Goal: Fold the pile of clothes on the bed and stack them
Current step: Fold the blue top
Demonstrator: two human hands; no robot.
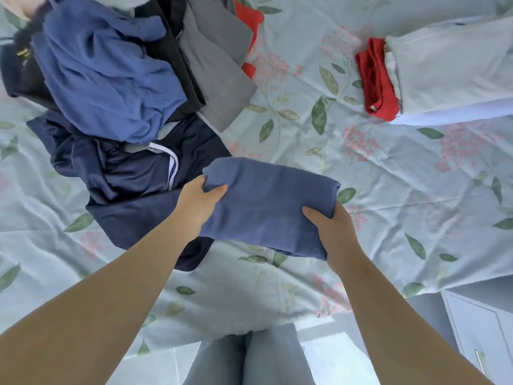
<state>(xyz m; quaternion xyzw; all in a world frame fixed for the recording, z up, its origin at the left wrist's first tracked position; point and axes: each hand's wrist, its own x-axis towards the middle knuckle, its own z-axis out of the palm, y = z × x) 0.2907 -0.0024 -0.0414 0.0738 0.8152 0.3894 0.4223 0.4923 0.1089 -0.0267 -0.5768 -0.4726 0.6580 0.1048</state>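
Just inside the near edge of the bed (388,190), a folded blue garment (266,207) is held at both ends. The left hand (194,201) grips its left end, thumb on top, fingers curled under; the right hand (333,232) grips the right end likewise. An unfolded pile of clothes (111,79) fills the far left corner. A red folded garment (374,76) touches a pale folded garment (449,70) at the far right edge.

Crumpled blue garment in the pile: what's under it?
Under the crumpled blue garment, a black garment shows at the right edge and a navy garment with white piping at the near edge. Anything else beneath is covered.
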